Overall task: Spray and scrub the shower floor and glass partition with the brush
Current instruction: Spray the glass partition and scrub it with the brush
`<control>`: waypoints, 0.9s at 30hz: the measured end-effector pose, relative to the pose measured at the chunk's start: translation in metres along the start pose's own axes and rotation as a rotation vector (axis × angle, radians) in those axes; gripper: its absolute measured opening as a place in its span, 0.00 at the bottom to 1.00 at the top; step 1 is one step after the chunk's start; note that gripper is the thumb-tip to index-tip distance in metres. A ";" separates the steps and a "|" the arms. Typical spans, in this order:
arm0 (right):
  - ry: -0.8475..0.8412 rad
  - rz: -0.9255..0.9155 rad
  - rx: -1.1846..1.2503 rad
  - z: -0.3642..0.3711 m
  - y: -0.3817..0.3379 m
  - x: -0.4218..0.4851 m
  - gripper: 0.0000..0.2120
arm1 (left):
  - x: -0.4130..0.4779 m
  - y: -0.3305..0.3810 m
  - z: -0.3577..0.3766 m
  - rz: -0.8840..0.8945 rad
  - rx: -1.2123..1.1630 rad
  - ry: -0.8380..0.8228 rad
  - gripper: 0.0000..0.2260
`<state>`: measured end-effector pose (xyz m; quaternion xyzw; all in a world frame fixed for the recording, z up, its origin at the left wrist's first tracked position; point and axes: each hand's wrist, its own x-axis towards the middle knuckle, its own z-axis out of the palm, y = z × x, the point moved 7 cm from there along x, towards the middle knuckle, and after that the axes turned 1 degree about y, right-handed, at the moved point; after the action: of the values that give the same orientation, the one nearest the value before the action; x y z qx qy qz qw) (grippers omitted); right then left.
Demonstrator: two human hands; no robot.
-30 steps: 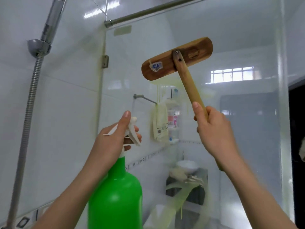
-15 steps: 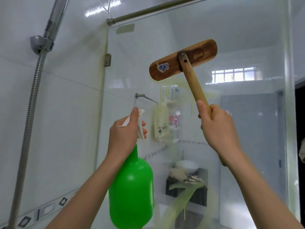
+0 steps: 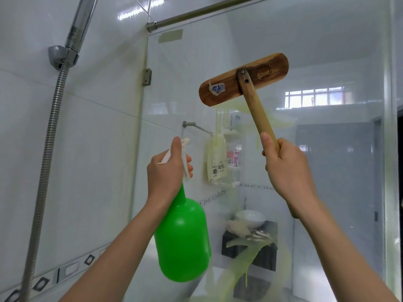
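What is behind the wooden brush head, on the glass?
Yellow-green streaks run down the glass partition below the brush head, held up by the right hand. The bristles and the glass directly behind the head are hidden.

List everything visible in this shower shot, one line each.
spray bottle: one, green with white trigger, lower centre, held
brush: one, brown wood, upper right, head against the glass
glass partition: one, clear, ahead, streaked with yellowish liquid
shower hose: one, silver, left wall
rail: one, silver, along the top
hinge: one, grey, glass edge
basin: one, white, behind the glass
left hand: on the bottle's trigger
right hand: gripping the brush handle
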<state>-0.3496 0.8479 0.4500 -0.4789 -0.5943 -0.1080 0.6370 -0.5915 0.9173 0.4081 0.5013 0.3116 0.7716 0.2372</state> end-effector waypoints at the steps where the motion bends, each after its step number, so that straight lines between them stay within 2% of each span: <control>1: 0.001 0.001 0.003 -0.001 0.000 0.000 0.26 | 0.000 -0.001 0.001 -0.006 -0.008 -0.012 0.24; 9: 0.000 0.008 0.020 -0.005 0.000 0.002 0.26 | 0.004 0.002 0.012 -0.009 0.001 -0.031 0.24; 13: 0.000 0.010 0.031 -0.006 0.000 0.003 0.26 | 0.003 0.007 0.014 0.025 0.078 -0.002 0.24; 16: 0.000 0.011 0.033 -0.007 -0.001 0.004 0.26 | 0.008 0.007 0.014 0.010 0.040 -0.027 0.24; 27: -0.020 0.013 0.042 0.001 0.002 0.008 0.27 | 0.017 0.004 0.007 0.003 0.037 0.056 0.24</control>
<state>-0.3473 0.8530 0.4557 -0.4703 -0.5996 -0.0869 0.6416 -0.5921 0.9277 0.4238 0.4841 0.3316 0.7799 0.2180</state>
